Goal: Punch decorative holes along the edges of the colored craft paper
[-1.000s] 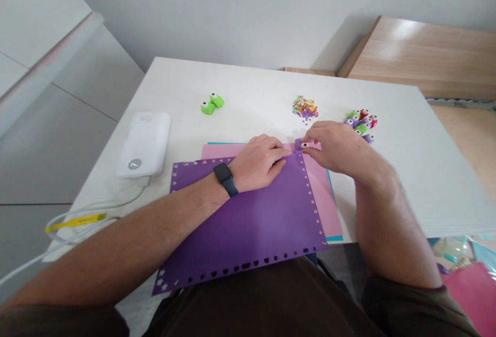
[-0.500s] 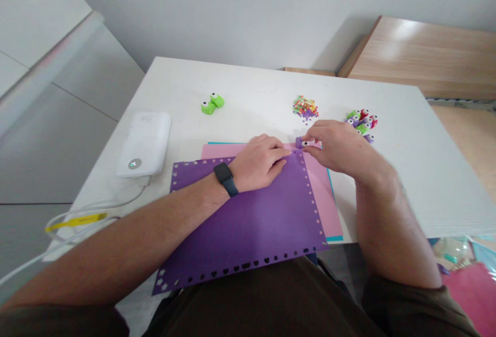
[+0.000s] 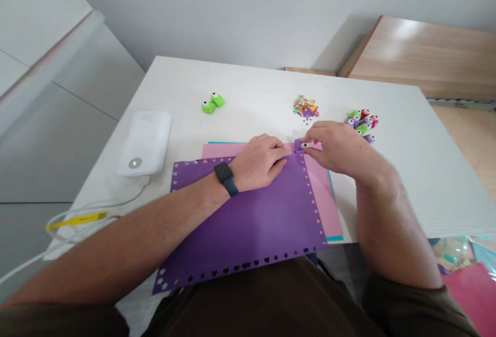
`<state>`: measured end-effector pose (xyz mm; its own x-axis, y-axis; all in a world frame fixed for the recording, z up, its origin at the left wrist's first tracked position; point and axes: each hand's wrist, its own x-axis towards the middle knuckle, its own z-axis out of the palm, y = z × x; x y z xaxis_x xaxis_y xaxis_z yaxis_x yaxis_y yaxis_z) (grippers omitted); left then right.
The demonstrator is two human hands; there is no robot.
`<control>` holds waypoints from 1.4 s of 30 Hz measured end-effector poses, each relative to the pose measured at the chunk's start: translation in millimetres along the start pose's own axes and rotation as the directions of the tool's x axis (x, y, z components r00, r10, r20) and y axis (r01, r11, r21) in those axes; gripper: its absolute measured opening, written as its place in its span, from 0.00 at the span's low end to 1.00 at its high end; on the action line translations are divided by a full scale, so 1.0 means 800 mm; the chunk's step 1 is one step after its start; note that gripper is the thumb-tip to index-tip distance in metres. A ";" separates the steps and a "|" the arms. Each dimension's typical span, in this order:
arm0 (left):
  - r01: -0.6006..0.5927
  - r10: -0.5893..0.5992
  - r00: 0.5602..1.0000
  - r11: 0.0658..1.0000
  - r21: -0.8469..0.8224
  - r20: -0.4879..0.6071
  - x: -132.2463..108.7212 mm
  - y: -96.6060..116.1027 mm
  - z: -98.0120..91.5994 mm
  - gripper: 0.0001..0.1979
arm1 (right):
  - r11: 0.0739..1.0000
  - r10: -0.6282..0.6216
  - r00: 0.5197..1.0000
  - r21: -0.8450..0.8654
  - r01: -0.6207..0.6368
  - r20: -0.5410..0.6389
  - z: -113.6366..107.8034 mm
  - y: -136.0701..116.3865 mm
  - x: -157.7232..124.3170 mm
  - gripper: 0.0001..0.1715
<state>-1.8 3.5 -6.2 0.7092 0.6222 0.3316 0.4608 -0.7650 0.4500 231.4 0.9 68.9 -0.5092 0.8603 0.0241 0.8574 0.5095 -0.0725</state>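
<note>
Right hand point(image 3: 341, 148) grip pinches purple punch point(image 3: 301, 144) at far right corner of purple sheet point(image 3: 251, 223), mid surface point(image 3: 406, 171); fingers hide most of it. Left hand point(image 3: 259, 161) grip spread flat on sheet. Sheet overhangs near edge; open room toward right edge.

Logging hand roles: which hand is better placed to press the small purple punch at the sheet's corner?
Right, likely. The right hand pinches the purple punch at the far corner of the purple sheet; the left hand rests flat on that sheet.
</note>
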 end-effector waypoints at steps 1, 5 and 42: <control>0.000 0.000 1.000 1.000 -0.001 0.000 0.000 0.000 0.000 0.14 | 1.000 -0.001 1.000 -0.001 0.001 0.002 0.000 0.000 0.000 0.09; 0.004 -0.004 1.000 1.000 0.002 0.003 0.000 0.000 -0.001 0.14 | 1.000 0.000 1.000 -0.008 0.000 0.020 -0.002 -0.001 0.000 0.10; 0.004 -0.004 1.000 1.000 -0.005 -0.004 0.000 0.000 0.000 0.14 | 0.995 0.073 0.997 0.068 -0.072 -0.010 -0.004 -0.003 0.000 0.15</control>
<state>-1.9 3.0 -6.1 0.7053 0.6261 0.3326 0.4613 -0.7615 0.4552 229.9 -0.5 72.2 -0.4446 0.8953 0.0284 0.8849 0.4439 -0.1415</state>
